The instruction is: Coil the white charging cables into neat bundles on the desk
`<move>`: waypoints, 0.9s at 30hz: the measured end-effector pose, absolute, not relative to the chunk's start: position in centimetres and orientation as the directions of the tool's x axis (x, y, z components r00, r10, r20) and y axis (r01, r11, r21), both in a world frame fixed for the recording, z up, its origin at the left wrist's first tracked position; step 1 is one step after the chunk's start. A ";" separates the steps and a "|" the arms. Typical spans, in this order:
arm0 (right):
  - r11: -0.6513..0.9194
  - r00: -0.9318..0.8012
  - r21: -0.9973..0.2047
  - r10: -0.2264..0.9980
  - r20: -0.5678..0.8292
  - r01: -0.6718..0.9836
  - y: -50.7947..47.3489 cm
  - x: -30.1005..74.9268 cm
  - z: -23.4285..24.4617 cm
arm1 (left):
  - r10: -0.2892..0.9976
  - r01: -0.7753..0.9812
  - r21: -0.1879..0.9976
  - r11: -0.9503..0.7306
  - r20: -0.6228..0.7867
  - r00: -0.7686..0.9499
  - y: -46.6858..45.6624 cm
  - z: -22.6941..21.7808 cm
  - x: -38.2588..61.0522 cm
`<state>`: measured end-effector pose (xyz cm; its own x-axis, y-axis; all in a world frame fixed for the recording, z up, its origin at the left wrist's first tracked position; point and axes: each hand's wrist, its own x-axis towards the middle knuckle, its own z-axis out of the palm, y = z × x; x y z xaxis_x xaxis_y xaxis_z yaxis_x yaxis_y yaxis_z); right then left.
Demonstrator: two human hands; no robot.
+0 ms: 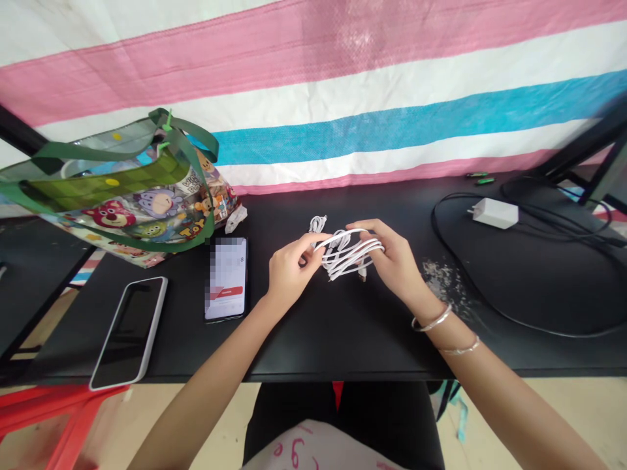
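So, what state is that white charging cable (350,254) in?

It's between my hands, over the black desk (343,343), gathered into loose loops, with no tie on it that I can see. My left hand (292,274) pinches the strands, and my right hand (396,256) curls around them, fingers half closed. One plug (317,224) pokes out beyond the loops.

What's closest?

A phone (226,277), just left of my left hand.
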<state>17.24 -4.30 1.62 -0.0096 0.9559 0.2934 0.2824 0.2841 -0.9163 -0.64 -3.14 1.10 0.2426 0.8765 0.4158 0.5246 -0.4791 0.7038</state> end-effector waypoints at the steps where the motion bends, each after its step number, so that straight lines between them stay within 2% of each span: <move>1: 0.289 -0.006 -0.912 0.954 0.300 0.290 -4.3 17.2 1.6 | 0.877 0.525 0.704 -0.478 0.414 0.243 -3.2 1.1 -0.6; 4: 0.302 0.014 -0.908 0.947 0.319 0.290 -4.4 17.2 1.5 | 0.893 0.522 0.726 -0.449 0.380 0.240 -3.2 1.2 -0.5; 10: 0.312 0.039 -0.924 0.944 0.328 0.223 -4.3 17.1 1.3 | 0.959 0.559 0.779 -0.283 0.221 0.177 -3.0 1.5 -0.4; 19: 0.334 0.070 -0.927 0.935 0.349 0.169 -4.1 17.1 0.8 | 0.963 0.306 0.928 -0.214 0.149 0.222 -2.6 1.3 -0.4; 27: 0.333 0.116 -0.911 0.922 0.368 0.245 -3.9 17.2 0.7 | 0.962 0.200 0.965 -0.168 0.116 0.248 -2.6 1.4 -0.4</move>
<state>17.19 -3.92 0.74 0.1164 0.9225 0.3681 0.2445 0.3326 -0.9108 -0.38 -2.64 1.40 0.2477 0.9618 0.1162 0.2004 -0.1682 0.9652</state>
